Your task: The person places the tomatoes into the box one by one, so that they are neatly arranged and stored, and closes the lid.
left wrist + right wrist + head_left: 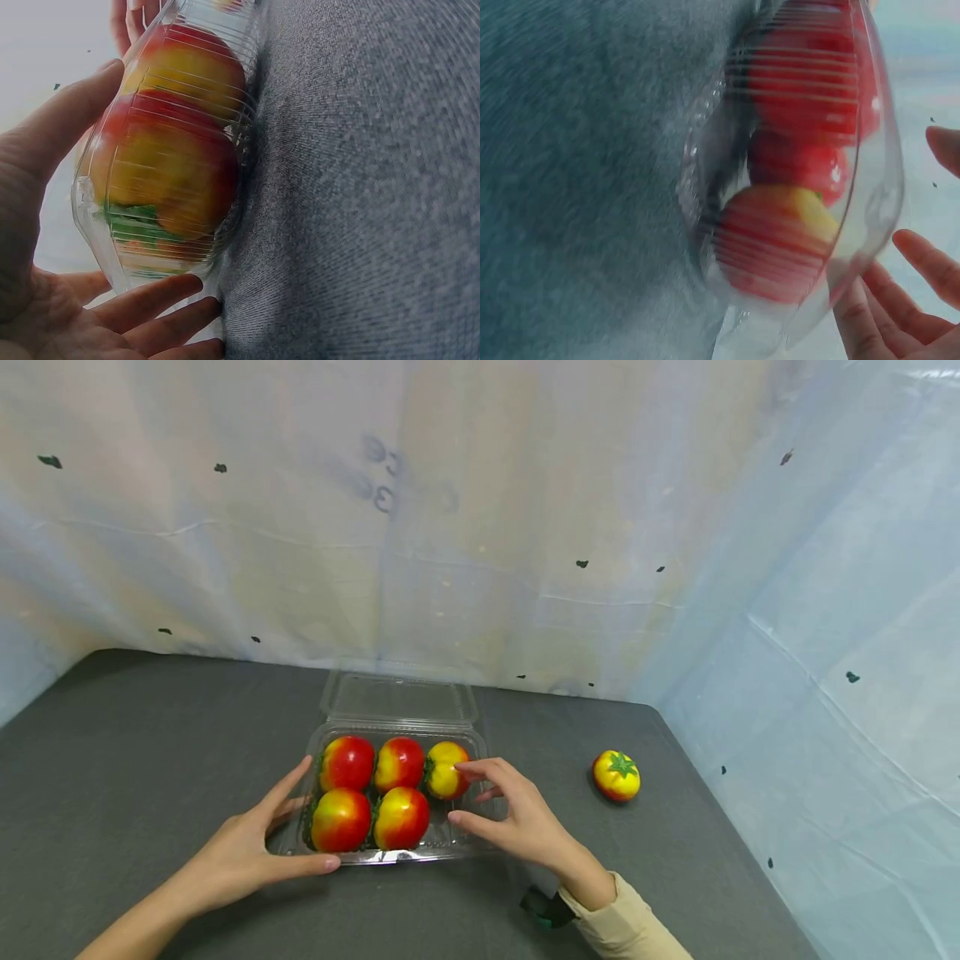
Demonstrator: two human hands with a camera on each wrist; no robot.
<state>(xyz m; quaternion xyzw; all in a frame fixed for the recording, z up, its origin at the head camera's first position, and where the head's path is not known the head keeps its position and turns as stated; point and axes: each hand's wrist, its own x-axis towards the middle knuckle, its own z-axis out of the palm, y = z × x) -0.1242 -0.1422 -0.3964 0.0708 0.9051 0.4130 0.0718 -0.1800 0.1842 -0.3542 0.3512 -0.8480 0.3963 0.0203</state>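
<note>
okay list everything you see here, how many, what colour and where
Container: one, clear, on the table between the hands
Lid: one, clear, folded open at the container's back
Packed fruits: five, red and yellow, in the container
Loose fruit: one, yellow-red with green top, right of the container
Table: one, dark grey, underneath
Sheeting: pale, dark-marked, around the table
Sleeve: one, beige, right arm
Left hand: one, bare, at the container's front left corner
Right hand: one, bare, beside the back right fruit

Fruits [402, 819] red-and-yellow, leaves [622, 765] green; box [441, 837] colourless; tabletop [150, 760] dark grey; sleeve [628, 920] beige; sheeting [480, 527] pale, dark-flecked.
</note>
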